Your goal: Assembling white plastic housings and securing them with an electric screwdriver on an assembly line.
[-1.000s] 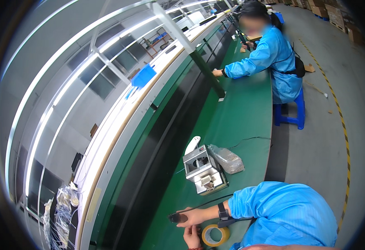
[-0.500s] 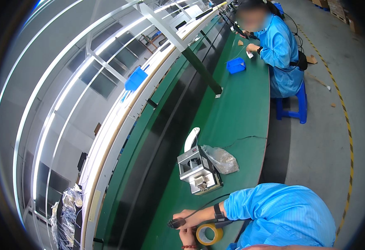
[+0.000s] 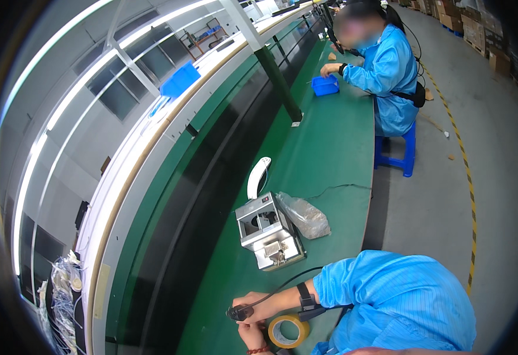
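My right hand [image 3: 254, 306], with a black wristband and a small black cabled device on it, reaches in from the right in a blue sleeve. Just below it is my left hand [image 3: 251, 335], wearing a red bead bracelet. The two hands meet over the green table, their fingers bent and close together. Whatever lies between the fingertips is hidden. Beside my left hand, close to my body, is a roll of yellow tape [image 3: 303, 335]. Farther up the table stands a silver metal benchtop machine [image 3: 260, 241] with an open frame.
A clear plastic bag [image 3: 309, 220] lies against the machine, with a white curved piece [image 3: 255, 178] behind it. A thin black cable crosses the table. Farther off, a co-worker in blue [image 3: 389, 65] sits beside a blue bin [image 3: 325, 89]. A post [image 3: 279, 86] rises from the table.
The view has shifted, so the table and machine appear farther left and higher. My hands stay together. The co-worker's hand has moved from a small white thing to the blue bin.
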A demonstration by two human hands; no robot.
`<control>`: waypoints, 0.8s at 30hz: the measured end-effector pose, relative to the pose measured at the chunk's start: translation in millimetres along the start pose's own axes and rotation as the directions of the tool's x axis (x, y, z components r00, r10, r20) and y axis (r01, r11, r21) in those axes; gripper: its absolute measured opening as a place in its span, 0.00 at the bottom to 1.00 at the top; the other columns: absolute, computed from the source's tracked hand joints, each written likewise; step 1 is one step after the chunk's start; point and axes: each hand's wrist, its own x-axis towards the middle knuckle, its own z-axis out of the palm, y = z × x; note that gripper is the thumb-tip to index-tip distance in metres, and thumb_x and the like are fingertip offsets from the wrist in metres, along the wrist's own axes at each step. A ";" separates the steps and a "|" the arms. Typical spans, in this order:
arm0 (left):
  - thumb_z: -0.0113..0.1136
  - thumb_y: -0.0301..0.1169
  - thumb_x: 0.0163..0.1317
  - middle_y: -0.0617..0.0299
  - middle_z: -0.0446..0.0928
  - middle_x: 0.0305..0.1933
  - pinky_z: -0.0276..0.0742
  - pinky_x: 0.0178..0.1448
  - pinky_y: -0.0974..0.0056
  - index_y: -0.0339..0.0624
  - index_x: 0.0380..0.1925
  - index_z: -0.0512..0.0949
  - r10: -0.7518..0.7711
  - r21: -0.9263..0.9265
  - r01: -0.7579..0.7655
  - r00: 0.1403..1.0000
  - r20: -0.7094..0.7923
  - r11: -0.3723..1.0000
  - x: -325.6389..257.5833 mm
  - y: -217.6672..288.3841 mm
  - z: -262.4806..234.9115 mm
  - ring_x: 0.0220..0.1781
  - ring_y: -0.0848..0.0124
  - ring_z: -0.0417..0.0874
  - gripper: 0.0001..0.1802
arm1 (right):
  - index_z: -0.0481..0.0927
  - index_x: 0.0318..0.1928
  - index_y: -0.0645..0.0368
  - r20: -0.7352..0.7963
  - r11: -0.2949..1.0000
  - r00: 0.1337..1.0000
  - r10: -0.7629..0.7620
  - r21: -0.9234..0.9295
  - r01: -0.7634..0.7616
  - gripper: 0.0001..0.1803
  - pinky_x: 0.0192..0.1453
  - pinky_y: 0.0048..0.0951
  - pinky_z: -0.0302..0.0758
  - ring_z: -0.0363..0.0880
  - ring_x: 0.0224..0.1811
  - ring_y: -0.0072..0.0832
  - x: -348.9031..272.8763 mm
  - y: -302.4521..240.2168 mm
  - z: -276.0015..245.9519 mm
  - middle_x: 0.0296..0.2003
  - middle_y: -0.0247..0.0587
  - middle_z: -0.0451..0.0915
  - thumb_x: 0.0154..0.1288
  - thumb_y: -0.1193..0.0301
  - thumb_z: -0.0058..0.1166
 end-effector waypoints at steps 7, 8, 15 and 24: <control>0.52 0.30 0.72 0.61 0.80 0.28 0.70 0.27 0.74 0.33 0.39 0.77 0.132 -0.068 -0.129 0.990 0.041 0.989 -8.8 2.5 -1.1 0.27 0.76 0.80 0.10 | 0.71 0.41 0.61 -0.131 0.957 0.950 -0.283 -0.105 0.271 0.15 0.17 0.23 0.70 0.75 0.15 0.20 11.3 11.7 6.9 0.23 0.36 0.79 0.62 0.67 0.62; 0.52 0.30 0.72 0.61 0.80 0.28 0.70 0.27 0.74 0.33 0.39 0.77 0.114 -0.068 -0.111 0.992 0.046 0.991 -9.1 3.0 -0.5 0.27 0.76 0.80 0.10 | 0.71 0.41 0.61 -0.137 0.962 0.954 -0.267 -0.098 0.255 0.15 0.17 0.23 0.70 0.75 0.15 0.20 10.3 17.4 7.3 0.23 0.36 0.79 0.62 0.67 0.62; 0.52 0.26 0.70 0.62 0.81 0.29 0.69 0.27 0.73 0.33 0.40 0.77 0.122 -0.042 -0.120 0.992 0.039 0.992 3.3 -23.9 -5.4 0.27 0.77 0.78 0.08 | 0.72 0.42 0.61 -0.022 0.990 0.992 -0.121 -0.070 0.119 0.16 0.28 0.28 0.76 0.81 0.27 0.27 8.8 25.8 1.8 0.25 0.37 0.80 0.56 0.70 0.64; 0.55 0.28 0.67 0.62 0.76 0.43 0.75 0.39 0.67 0.35 0.43 0.75 0.289 0.050 -0.290 0.957 0.038 0.956 -8.3 -4.7 -2.5 0.40 0.72 0.77 0.09 | 0.73 0.42 0.62 0.030 0.954 0.966 -0.255 -0.158 0.256 0.21 0.36 0.34 0.76 0.82 0.33 0.39 4.6 28.0 6.7 0.31 0.44 0.82 0.49 0.72 0.69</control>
